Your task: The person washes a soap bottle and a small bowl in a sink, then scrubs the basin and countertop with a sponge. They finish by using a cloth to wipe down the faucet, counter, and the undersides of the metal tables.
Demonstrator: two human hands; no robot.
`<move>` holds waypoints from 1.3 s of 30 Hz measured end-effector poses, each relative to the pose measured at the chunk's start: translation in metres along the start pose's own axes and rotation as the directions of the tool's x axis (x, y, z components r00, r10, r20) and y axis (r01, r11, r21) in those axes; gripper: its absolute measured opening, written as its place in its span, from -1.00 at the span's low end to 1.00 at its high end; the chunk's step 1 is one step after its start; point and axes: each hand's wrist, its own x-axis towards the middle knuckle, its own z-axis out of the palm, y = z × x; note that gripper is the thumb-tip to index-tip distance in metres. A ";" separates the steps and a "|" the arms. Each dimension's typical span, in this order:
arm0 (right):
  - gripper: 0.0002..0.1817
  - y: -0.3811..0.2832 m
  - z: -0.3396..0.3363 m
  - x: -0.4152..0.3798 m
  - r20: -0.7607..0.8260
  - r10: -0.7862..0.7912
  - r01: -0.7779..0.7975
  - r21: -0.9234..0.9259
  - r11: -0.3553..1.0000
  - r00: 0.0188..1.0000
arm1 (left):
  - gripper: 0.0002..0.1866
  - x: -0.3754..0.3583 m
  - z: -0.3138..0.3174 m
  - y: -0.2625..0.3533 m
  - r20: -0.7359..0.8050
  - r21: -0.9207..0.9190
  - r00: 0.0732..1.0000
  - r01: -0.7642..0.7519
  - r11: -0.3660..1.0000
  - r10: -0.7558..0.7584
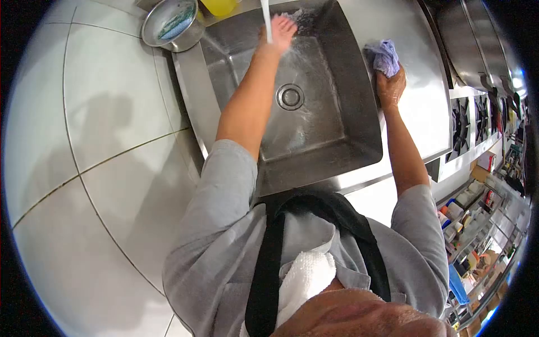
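Observation:
My left hand (pixel 279 32) is stretched out over the far part of a steel sink (pixel 359 135), fingers apart, under a thin stream of water (pixel 266 19) that falls from above. It holds nothing. My right hand (pixel 390 84) rests on the sink's right rim and grips a crumpled lilac cloth (pixel 384 55) against the steel counter (pixel 426 106). The round drain (pixel 290 96) lies in the wet sink bottom between my two arms.
A steel bowl (pixel 171 23) with a green scourer stands at the sink's far left corner, next to a yellow container (pixel 219 7). Gas burners (pixel 460 126) line the counter to the right. Shelves of stored goods (pixel 477 213) fill the lower right. White tiled floor (pixel 101 140) lies left.

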 end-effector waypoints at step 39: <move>-0.40 0.017 0.012 0.007 0.036 0.161 -0.152 -0.187 0.971 0.986 | -0.64 -0.182 0.089 0.239 0.488 0.862 0.669 -0.270 -0.429 0.561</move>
